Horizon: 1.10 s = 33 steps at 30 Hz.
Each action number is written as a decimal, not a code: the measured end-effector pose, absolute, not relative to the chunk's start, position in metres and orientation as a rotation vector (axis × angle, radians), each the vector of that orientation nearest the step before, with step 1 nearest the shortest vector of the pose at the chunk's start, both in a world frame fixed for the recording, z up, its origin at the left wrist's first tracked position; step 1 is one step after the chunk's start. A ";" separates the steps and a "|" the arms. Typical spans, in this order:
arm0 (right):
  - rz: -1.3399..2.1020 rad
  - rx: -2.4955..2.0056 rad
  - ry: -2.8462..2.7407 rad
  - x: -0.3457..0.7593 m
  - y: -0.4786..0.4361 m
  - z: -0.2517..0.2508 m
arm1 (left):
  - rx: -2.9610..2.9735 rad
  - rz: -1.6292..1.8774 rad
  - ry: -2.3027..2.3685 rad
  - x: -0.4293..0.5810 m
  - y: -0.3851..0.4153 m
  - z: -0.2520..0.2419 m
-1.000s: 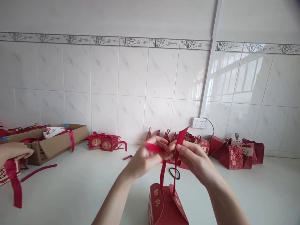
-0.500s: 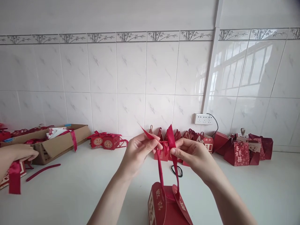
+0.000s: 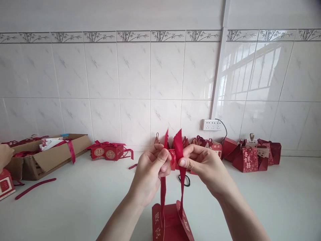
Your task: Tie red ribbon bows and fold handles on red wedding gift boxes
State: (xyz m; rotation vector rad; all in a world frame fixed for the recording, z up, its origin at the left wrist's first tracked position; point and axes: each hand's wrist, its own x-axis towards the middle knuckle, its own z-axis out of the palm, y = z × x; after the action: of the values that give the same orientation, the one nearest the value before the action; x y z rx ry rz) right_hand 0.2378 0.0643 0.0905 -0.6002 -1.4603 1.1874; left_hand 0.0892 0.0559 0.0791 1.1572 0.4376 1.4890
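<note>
A red gift box (image 3: 173, 219) with gold lettering stands at the bottom centre, its lower part cut off by the frame. Two ends of a red ribbon (image 3: 163, 194) rise from its top flaps. My left hand (image 3: 151, 170) pinches one end between thumb and fingers, with the tip sticking up above. My right hand (image 3: 200, 164) grips the other, wider end, which also points upward past the fingertips. The two ends are apart, not crossed. Both hands are above the box and do not touch it.
A cardboard box (image 3: 57, 160) holding ribbons and papers lies at the left, near another person's hand (image 3: 5, 155). Finished-looking red boxes (image 3: 107, 152) and bags (image 3: 250, 159) line the wall. A loose ribbon strip (image 3: 36, 188), a black band (image 3: 187, 180) and a power strip (image 3: 212, 125) are also there.
My left hand's fingers have curled more around its ribbon end, whose tip now points upright. The view has turned slightly right. The other person's hand has moved toward the left edge.
</note>
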 end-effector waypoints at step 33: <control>0.953 -0.607 -1.562 0.235 0.054 0.085 | 1.645 1.504 0.721 0.084 0.031 0.086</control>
State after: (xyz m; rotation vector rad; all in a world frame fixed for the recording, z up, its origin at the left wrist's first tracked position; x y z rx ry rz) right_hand 0.2348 0.0541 0.0851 -0.6072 -1.5619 0.9531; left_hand 0.0840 0.0309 0.0862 1.6450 0.7207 1.5045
